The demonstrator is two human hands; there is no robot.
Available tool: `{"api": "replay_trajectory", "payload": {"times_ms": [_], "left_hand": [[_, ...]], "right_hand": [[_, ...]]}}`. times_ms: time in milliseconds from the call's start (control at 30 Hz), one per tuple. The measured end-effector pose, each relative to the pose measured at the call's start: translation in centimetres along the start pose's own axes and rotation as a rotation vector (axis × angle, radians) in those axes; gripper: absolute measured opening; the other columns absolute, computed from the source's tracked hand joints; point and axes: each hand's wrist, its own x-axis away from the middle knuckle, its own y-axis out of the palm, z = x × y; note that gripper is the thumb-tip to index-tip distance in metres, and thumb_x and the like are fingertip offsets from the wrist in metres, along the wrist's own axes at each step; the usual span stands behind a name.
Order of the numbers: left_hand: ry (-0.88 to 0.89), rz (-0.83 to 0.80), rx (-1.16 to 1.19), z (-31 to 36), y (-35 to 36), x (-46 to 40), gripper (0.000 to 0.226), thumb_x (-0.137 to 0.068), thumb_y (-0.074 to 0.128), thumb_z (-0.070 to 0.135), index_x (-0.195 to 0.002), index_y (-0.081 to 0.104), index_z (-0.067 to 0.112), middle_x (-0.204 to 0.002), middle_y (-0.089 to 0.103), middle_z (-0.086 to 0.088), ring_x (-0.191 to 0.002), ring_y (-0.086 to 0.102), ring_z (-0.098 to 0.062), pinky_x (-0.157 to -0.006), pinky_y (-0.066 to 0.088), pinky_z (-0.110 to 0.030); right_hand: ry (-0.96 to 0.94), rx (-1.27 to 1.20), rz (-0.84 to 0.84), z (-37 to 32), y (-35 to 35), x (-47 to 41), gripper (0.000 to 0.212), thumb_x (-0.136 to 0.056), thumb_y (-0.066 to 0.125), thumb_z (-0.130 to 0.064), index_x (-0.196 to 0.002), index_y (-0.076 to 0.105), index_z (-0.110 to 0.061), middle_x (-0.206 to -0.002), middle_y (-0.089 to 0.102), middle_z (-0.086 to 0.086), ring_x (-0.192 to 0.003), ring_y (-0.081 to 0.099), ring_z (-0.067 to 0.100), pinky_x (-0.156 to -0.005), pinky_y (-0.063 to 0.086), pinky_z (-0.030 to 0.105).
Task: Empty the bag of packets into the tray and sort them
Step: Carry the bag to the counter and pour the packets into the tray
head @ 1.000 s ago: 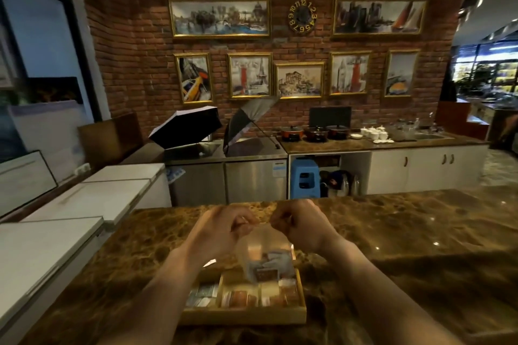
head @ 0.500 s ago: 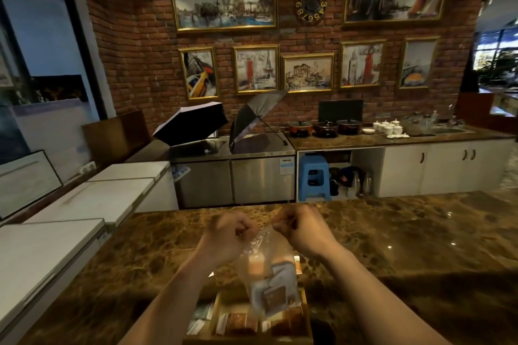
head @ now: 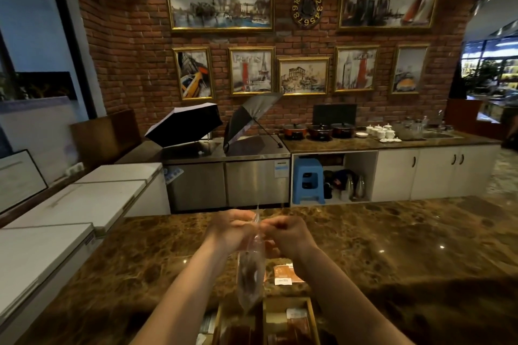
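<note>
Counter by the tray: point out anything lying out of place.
One orange packet lies loose on the marble counter, just beyond the wooden tray, while other packets sit inside the tray's compartments. Nothing looks spilled or damaged.

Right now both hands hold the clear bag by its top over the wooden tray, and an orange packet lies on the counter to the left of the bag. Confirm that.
One thing is wrong: the orange packet lies on the counter to the right of the bag, not the left. The head view shows it. The rest stands: left hand and right hand pinch the bag's top above the wooden tray.
</note>
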Motion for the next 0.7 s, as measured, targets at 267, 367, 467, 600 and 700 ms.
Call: {"api": "replay_trajectory", "payload": {"times_ms": [267, 367, 467, 600, 700], "left_hand": [[-0.157, 0.067, 0.185, -0.7, -0.1, -0.2, 0.01, -0.085, 0.079, 0.02, -0.092, 0.08, 0.013, -0.093, 0.078, -0.008, -0.084, 0.075, -0.024, -0.065, 0.059, -0.032], [-0.18, 0.029, 0.146, -0.7, -0.1, -0.4, 0.011, -0.086, 0.075, 0.019, -0.093, 0.079, 0.011, -0.091, 0.078, -0.008, -0.085, 0.074, -0.024, -0.064, 0.057, -0.031], [-0.198, -0.01, 0.121, -0.6, -0.2, -0.8, 0.014, -0.086, 0.073, 0.019, -0.096, 0.077, 0.01, -0.094, 0.077, -0.009, -0.09, 0.074, -0.026, -0.071, 0.059, -0.034], [-0.205, -0.003, 0.162, -0.8, -0.4, -1.6, 0.011, -0.084, 0.077, 0.017, -0.094, 0.08, 0.013, -0.095, 0.079, -0.009, -0.087, 0.077, -0.025, -0.067, 0.062, -0.032], [-0.198, 0.006, 0.174, -1.0, -0.5, -2.2, 0.011, -0.085, 0.077, 0.014, -0.095, 0.081, 0.015, -0.098, 0.079, -0.007, -0.089, 0.077, -0.022, -0.062, 0.061, -0.03]], "right_hand": [[0.049, -0.061, -0.015, -0.1, 0.4, -0.5, 0.01, -0.093, 0.067, -0.008, -0.094, 0.075, -0.002, -0.093, 0.077, 0.017, -0.078, 0.077, 0.028, -0.064, 0.063, 0.033], [0.062, -0.04, 0.004, 0.1, 0.3, -0.8, 0.008, -0.09, 0.07, -0.006, -0.093, 0.075, -0.001, -0.09, 0.077, 0.017, -0.076, 0.077, 0.028, -0.067, 0.064, 0.038], [0.066, -0.041, 0.007, -0.1, 0.2, -1.0, 0.006, -0.089, 0.071, -0.004, -0.092, 0.075, 0.0, -0.087, 0.077, 0.016, -0.07, 0.076, 0.025, -0.061, 0.062, 0.034], [0.093, -0.084, 0.007, -0.5, 0.3, -1.3, 0.011, -0.092, 0.068, -0.006, -0.093, 0.074, 0.003, -0.083, 0.076, 0.016, -0.064, 0.074, 0.023, -0.055, 0.058, 0.03], [0.12, -0.11, 0.006, -0.5, 0.2, -2.0, 0.022, -0.094, 0.068, -0.017, -0.094, 0.074, 0.003, -0.082, 0.075, 0.017, -0.064, 0.072, 0.024, -0.055, 0.058, 0.031]]}}
